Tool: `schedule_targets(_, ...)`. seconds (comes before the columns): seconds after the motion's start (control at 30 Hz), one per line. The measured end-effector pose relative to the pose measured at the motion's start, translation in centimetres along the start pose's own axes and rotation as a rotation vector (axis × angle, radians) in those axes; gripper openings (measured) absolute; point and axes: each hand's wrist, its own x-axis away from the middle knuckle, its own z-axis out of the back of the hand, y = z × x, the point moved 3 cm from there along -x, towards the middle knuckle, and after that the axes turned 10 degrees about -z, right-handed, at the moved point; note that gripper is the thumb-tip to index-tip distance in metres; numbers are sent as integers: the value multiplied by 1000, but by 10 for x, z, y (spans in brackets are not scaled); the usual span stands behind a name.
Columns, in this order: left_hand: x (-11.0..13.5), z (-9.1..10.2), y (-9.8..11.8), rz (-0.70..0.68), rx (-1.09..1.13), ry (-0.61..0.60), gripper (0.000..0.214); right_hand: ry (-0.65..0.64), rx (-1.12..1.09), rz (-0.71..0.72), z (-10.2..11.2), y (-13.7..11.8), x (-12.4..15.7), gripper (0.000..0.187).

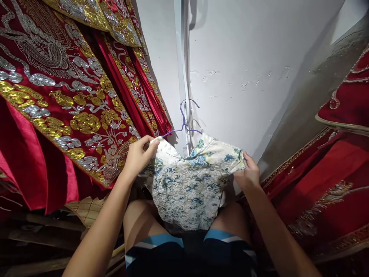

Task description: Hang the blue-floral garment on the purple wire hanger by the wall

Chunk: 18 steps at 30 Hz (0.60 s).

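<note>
White wall (245, 57) behind, floral dress (190, 184) hem hidden, hanger (184, 121) half-covered.

Left hand (138, 156), right hand (248, 175) and forearms are bare; dark shorts (157, 257) carry blue-white stripes.

At centre, small dress (190, 184) on hanger (183, 124), hook at 12 o'clock, left hand (138, 156) pinching its shoulder at 10 o'clock, right hand (248, 175) gripping at 3 o'clock, knees (138, 219) beneath at 6 o'clock, hanging robes (57, 107) at 9 o'clock, further robes (331, 184) at 3 o'clock, wall (245, 57) behind.

Costume storeroom, embroidered red robes (66, 100) hanging, bare white wall (245, 57)
</note>
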Motion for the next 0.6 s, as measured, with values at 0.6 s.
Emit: schedule_targets(0.6, 16, -61, 22, 252, 1015, 312, 75, -844, 630, 103, -50, -25, 82, 37)
